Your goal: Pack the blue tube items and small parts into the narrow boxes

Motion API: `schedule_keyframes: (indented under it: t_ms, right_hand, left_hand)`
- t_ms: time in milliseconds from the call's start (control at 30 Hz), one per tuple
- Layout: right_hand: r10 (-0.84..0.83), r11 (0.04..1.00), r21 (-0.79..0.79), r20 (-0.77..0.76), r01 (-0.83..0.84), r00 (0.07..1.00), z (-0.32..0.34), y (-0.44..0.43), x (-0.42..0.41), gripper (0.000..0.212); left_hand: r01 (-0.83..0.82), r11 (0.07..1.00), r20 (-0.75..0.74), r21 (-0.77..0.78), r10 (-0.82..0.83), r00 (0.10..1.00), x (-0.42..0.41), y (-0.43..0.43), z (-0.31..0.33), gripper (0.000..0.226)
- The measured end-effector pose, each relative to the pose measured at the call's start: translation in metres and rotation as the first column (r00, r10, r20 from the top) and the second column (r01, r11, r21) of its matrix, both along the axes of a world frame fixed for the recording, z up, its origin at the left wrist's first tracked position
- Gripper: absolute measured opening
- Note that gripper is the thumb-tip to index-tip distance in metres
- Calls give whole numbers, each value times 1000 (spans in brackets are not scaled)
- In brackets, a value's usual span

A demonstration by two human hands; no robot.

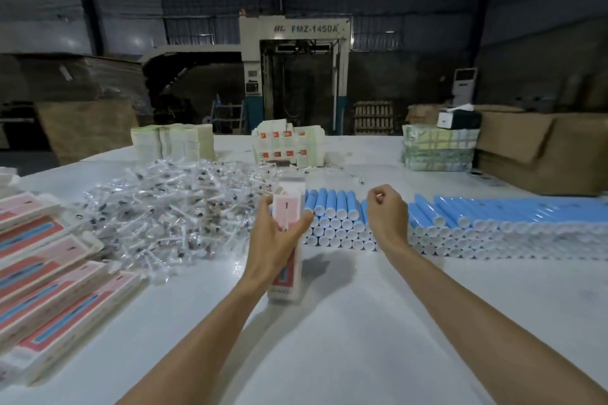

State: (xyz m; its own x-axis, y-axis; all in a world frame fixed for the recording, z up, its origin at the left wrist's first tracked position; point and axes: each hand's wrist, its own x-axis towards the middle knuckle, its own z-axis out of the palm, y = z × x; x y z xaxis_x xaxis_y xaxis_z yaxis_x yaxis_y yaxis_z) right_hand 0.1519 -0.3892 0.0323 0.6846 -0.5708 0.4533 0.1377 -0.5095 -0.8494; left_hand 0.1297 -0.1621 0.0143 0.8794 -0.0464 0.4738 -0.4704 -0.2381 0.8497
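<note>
Narrow box [289, 204], pink-fronted, stands upright just left of the blue tubes [332, 201]; my left hand [279, 237] grips its upper part. My right hand [386, 217] hovers curled over the tubes, perhaps pinching something tiny. Far behind them, a machine [312, 29] reads "FMZ-1450A".

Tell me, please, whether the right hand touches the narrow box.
Apart. The head view shows blue tubes through the gap between the right hand and the narrow box.
</note>
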Motion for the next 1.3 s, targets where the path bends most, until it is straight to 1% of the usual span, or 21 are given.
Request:
schedule_keyframes:
  t_ms: [67, 167, 233, 300, 367, 433, 533, 600, 667, 733, 767, 800, 833, 867, 900, 933, 967, 1033, 1100, 1200, 1300]
  right_hand:
    - [-37, 998, -56, -116, 31, 993, 12, -13, 24, 22]
    - [-14, 990, -140, -300, -29, 954, 16, -17, 55, 47]
    - [-3, 972, -211, -435, -99, 900, 12, -15, 68, 48]
    - [-15, 958, -256, -498, -131, 867, 9, -13, 76, 47]
    - [-8, 964, -233, -509, -129, 861, 13, -15, 80, 43]
    - [-14, 961, -236, -561, -144, 827, 23, -18, 80, 38]
    - [-77, 917, -343, -656, -205, 751, 39, -19, 79, 35]
    - [-99, 899, -379, -663, -219, 742, 43, -19, 79, 33]
    - [-89, 922, -349, -614, -169, 784, 43, -21, 77, 31]
    - [-37, 964, -250, -474, -94, 880, 48, -24, 71, 35]
    - [26, 984, -157, -365, -89, 931, 52, -25, 66, 37]
    - [111, 993, -24, -224, -119, 968, 58, -24, 58, 34]
    - [202, 973, 125, -62, -193, 977, 66, -21, 47, 26]
    - [280, 923, 247, 95, -295, 955, 74, -18, 35, 17]
    - [349, 854, 321, 230, -409, 908, 83, -15, 22, 12]
    - [411, 780, 357, 327, -514, 851, 89, -11, 9, 9]
    - [469, 713, 369, 380, -596, 797, 95, -7, -2, 9]
    - [560, 637, 367, 384, -678, 734, 99, 4, -18, 14]
    - [611, 627, 346, 337, -698, 716, 96, 14, -25, 18]
    - [619, 675, 301, 265, -673, 740, 87, 23, -27, 21]
    - [560, 751, 288, 200, -595, 804, 79, 21, -24, 16]
  left_hand:
    - [9, 999, -22, -51, -10, 1000, 2, 2, -6, 72]
    - [73, 991, -58, -115, -80, 995, 3, 4, -8, 85]
    - [86, 987, -66, -134, -96, 993, 2, 5, -6, 87]
    - [86, 987, -75, -138, -97, 992, 1, 6, -5, 88]
    - [112, 983, -92, -148, -126, 988, 1, 7, -5, 84]
    - [152, 971, -124, -184, -176, 977, 1, 7, -5, 71]
    - [180, 967, -126, -182, -205, 971, 0, 5, -4, 58]
    - [196, 968, -119, -156, -215, 969, -2, 3, -3, 51]
    - [190, 974, -102, -121, -203, 974, -4, 2, -3, 38]
    - [183, 978, -90, -103, -192, 977, -4, 2, -4, 36]
    - [180, 978, -87, -104, -189, 978, -4, 2, -4, 38]
    - [179, 978, -82, -105, -188, 979, -3, 2, -3, 39]
    - [180, 978, -75, -102, -188, 979, -3, 1, -3, 40]
    - [181, 979, -73, -96, -188, 979, -3, 0, -3, 40]
    - [184, 979, -73, -87, -190, 979, -2, -1, -3, 40]
    - [187, 979, -77, -77, -193, 978, -3, -2, -4, 40]
    - [190, 979, -83, -67, -195, 977, -3, -3, -4, 41]
    - [189, 980, -92, -55, -193, 977, -5, -5, -4, 46]
    - [195, 979, -88, -53, -199, 976, -6, -6, -5, 49]
    - [225, 970, -99, -88, -233, 967, -8, -8, -5, 49]
    - [247, 962, -119, -114, -260, 958, -8, -8, -7, 44]
